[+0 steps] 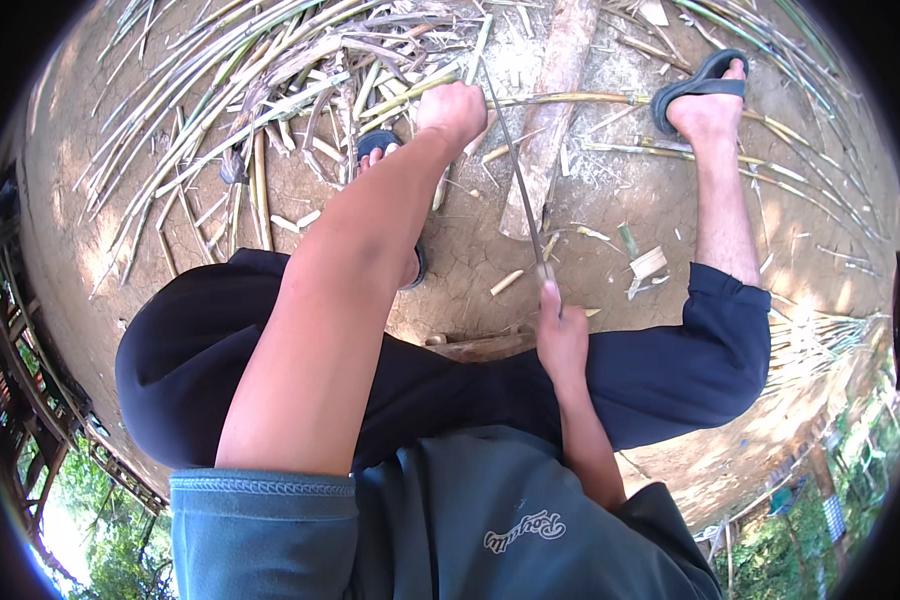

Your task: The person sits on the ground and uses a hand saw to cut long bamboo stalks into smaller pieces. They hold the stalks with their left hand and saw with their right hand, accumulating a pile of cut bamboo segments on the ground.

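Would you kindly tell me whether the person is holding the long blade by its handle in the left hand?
No, the long blade is held by its handle in the right hand.

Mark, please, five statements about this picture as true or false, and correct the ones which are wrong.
1. The right hand holds a long, thin blade. True.
2. The left hand is spread open with nothing in it. False: it is closed, it seems around a stalk.
3. That stalk crosses above the wooden beam. True.
4. The person wears closed boots. False: the feet are in open sandals.
5. The ground is covered with tiles. False: it is bare earth, scattered with stalks and cut pieces.
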